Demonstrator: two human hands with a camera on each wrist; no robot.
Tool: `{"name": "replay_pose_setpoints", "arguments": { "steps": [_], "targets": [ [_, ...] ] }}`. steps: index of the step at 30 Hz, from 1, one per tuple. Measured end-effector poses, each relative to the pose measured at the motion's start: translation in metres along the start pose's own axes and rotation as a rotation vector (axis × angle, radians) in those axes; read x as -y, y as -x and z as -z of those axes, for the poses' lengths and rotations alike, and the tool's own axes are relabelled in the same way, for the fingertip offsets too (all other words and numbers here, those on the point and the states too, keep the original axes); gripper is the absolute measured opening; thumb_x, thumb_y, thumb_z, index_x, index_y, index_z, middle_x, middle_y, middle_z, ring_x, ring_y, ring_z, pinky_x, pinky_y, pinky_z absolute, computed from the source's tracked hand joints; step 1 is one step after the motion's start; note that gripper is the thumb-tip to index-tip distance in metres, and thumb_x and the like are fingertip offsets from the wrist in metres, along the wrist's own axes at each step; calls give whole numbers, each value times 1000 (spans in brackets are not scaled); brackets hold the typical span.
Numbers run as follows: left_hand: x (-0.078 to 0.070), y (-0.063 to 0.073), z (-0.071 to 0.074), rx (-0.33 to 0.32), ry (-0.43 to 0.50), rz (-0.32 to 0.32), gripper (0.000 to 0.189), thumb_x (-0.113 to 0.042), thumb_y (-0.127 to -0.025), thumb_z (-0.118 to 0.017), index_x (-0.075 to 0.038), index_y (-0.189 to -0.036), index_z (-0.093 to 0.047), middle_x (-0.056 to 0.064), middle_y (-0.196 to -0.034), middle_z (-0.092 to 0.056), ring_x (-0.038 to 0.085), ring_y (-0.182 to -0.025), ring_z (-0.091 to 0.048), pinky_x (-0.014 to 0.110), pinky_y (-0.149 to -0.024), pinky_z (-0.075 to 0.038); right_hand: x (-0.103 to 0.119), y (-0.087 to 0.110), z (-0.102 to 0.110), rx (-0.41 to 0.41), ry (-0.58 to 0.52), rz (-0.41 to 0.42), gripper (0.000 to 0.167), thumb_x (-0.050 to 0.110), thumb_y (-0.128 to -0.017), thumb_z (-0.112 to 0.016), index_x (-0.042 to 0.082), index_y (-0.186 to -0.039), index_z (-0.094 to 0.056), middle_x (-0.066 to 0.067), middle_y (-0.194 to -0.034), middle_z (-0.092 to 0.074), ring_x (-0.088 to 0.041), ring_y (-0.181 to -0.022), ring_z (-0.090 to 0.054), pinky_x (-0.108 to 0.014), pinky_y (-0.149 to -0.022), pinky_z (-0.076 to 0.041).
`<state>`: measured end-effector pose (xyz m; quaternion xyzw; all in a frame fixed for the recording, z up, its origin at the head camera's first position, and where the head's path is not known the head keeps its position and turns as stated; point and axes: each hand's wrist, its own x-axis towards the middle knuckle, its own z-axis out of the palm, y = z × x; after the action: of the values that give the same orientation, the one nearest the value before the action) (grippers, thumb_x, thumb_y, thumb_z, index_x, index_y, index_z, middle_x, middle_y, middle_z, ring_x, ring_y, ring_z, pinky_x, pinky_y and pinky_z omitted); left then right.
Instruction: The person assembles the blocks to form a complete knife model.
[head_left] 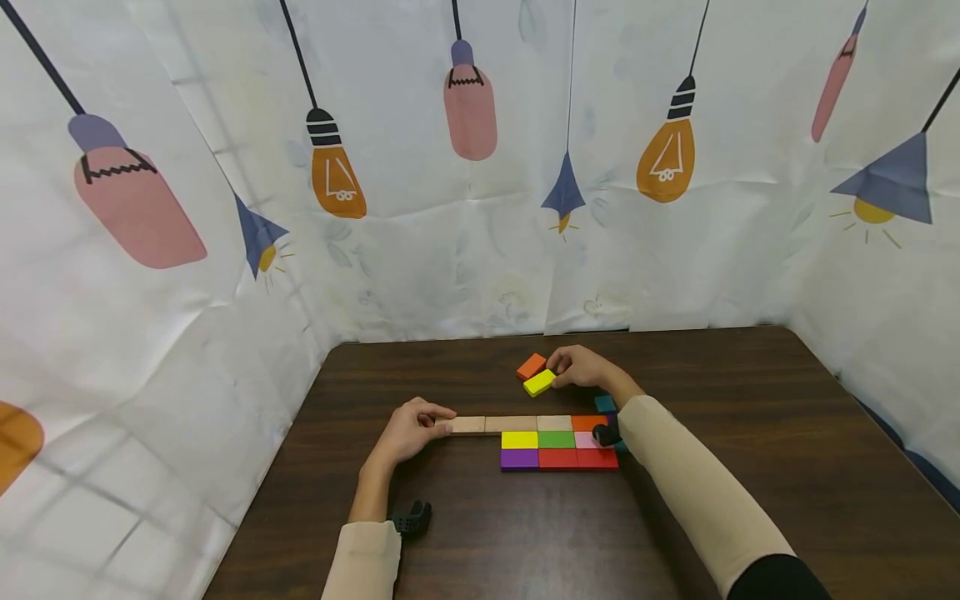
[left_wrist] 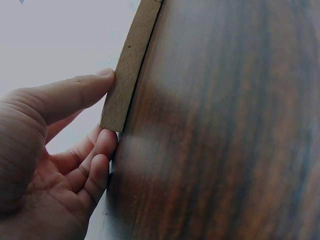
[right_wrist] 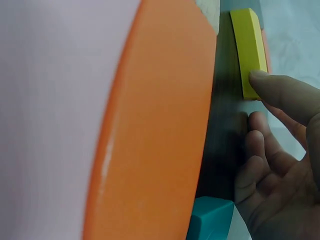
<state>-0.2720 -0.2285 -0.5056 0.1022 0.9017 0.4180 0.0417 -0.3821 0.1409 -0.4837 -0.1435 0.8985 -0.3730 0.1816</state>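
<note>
My left hand (head_left: pixel 408 432) pinches the left end of a row of plain wooden blocks (head_left: pixel 510 425). In the left wrist view, the thumb presses the side of the end block (left_wrist: pixel 131 70) and curled fingertips touch its end. Farther back, my right hand (head_left: pixel 581 367) holds the near end of a yellow block (head_left: pixel 539 382) between thumb and index finger. In the right wrist view that yellow block (right_wrist: pixel 248 50) lies at the thumb tip, other fingers curled below. A loose orange block (head_left: pixel 531 367) sits just behind it.
Joined to the wooden row are an orange block (head_left: pixel 588 422), a yellow one (head_left: pixel 519 440), green (head_left: pixel 556 439), pink (head_left: pixel 584 440), purple (head_left: pixel 520 459) and red blocks (head_left: pixel 577 459). A teal block (head_left: pixel 603 404) stands behind, partly hidden by the right arm. Patterned cloth (head_left: pixel 480 275) borders the brown table (head_left: pixel 525 533).
</note>
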Motion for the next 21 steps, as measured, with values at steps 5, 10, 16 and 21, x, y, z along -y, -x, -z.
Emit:
{"name": "replay_pose_setpoints", "arguments": {
  "steps": [5, 10, 16, 21],
  "targets": [
    [-1, 0, 0, -1, 6, 1, 17, -22, -90, -81, -25, -107, -81, 1, -95, -60, 17, -83, -52, 33, -75, -45, 1, -1, -1, 11, 23, 15, 35, 12, -90, -79, 6, -122, -68, -12, -105, -61, -23, -94, -53, -30, -79, -45],
    [-1, 0, 1, -2, 17, -3, 17, -21, -89, -81, -24, -106, -81, 1, -94, -59, 17, -81, -52, 33, -73, -45, 1, 2, -1, 28, 33, 34, 31, 12, -90, -79, 8, -119, -70, -9, -99, -61, -21, -88, -53, -28, -75, -43],
    [-1, -1, 1, -2, 7, -4, 17, -22, -89, -81, -24, -106, -81, 1, -94, -60, 17, -81, -52, 33, -74, -45, 2, 6, 0, 39, 58, 61, 25, 15, -89, -80, 8, -111, -71, -5, -92, -61, -19, -82, -53, -27, -72, -43],
    [-1, 0, 0, -4, 10, -2, 17, -22, -89, -81, -25, -105, -81, 1, -94, -60, 17, -81, -52, 32, -73, -44, 0, 4, 0, 29, 79, 45, 27, 17, -89, -81, 10, -113, -70, -5, -93, -64, -18, -83, -54, -28, -73, -45]
  ]
}}
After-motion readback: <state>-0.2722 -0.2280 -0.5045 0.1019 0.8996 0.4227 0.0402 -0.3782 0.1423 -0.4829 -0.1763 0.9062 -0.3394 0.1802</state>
